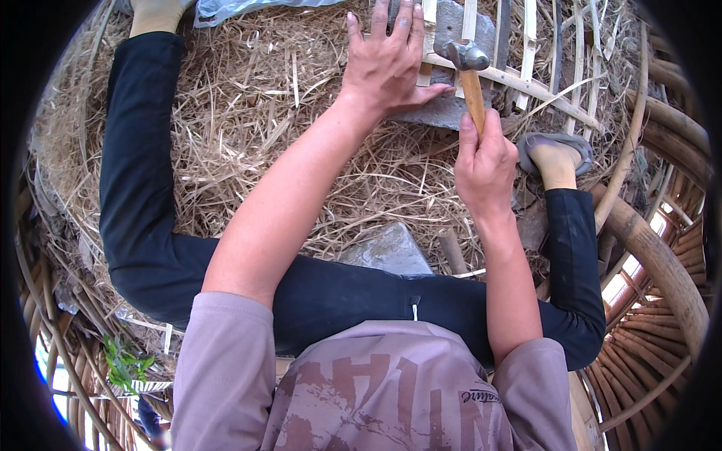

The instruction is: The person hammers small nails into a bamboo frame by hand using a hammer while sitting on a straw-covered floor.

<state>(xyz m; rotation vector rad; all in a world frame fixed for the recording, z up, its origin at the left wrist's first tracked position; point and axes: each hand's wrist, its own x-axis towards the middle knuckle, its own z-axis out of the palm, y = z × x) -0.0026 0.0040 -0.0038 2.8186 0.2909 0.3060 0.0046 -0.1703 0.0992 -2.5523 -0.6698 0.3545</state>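
My right hand (485, 165) is closed round the wooden handle of a hammer (472, 94). The hammer's metal head is over a pale bamboo crosspiece (538, 89) and the upright slats (529, 45) that meet it, so I cannot tell whether it touches them. Just left of the hammer, my left hand (385, 68) lies flat with its fingers spread at the left end of this slatted frame. Its thumb points right, towards the hammer. A grey stone slab (429, 114) shows beneath the slats. What lies under my left palm is hidden.
Straw and bamboo shavings (248, 135) cover the ground between my legs. A grey block (391, 252) sits close to my lap. Clear plastic sheeting (241, 9) lies at the far left. Bent bamboo poles (662, 263) rise at the right, and a leafy green plant (126, 364) grows at lower left.
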